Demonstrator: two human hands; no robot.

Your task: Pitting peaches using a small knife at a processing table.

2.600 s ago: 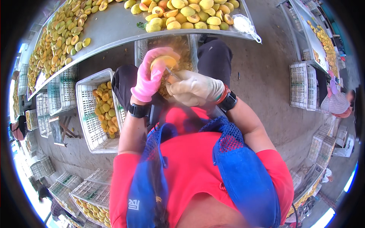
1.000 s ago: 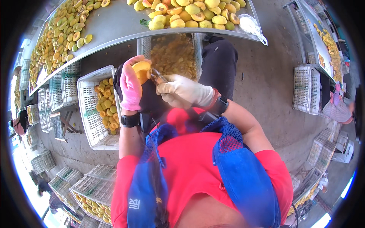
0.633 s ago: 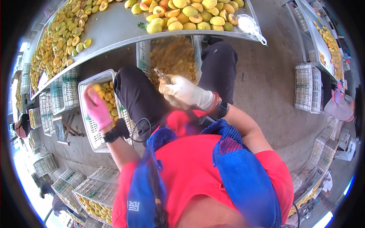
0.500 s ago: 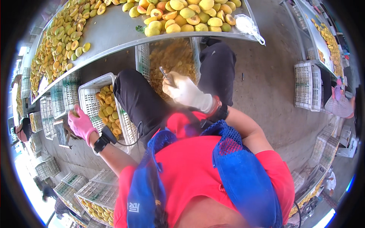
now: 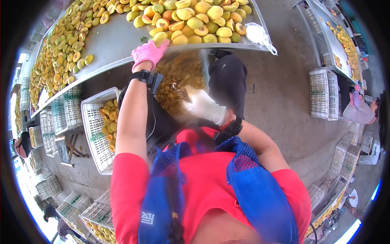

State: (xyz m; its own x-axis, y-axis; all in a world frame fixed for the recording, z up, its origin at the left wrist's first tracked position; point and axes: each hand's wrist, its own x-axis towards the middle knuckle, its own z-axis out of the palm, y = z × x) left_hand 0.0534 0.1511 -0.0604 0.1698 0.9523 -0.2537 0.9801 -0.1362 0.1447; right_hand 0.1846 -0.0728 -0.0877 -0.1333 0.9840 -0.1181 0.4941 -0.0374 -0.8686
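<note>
My left hand (image 5: 147,53), in a pink glove, reaches to the front edge of the metal table (image 5: 118,45). Its fingers are closed against a yellow peach (image 5: 160,37) at the near side of the pile. In a white glove, my right hand (image 5: 202,103) is closed round a small metal tool (image 5: 175,86) with a curved tip; most of it is hidden by the fingers. That hand is over a crate (image 5: 206,67) between my legs, holding blurred orange-brown pieces. Whole and halved peaches (image 5: 203,16) heap up on the table beyond my hands.
Peach halves (image 5: 65,53) spread over the table's left side. A white plastic bag (image 5: 258,34) lies at its right corner. A white crate (image 5: 91,118) of halves stands left of my leg. More crates (image 5: 321,93) stand right, near another person (image 5: 359,110).
My left hand has swung from beside the crate on the left up to the table edge, onto a peach. My right hand has lowered slightly and tilted, keeping the tool.
</note>
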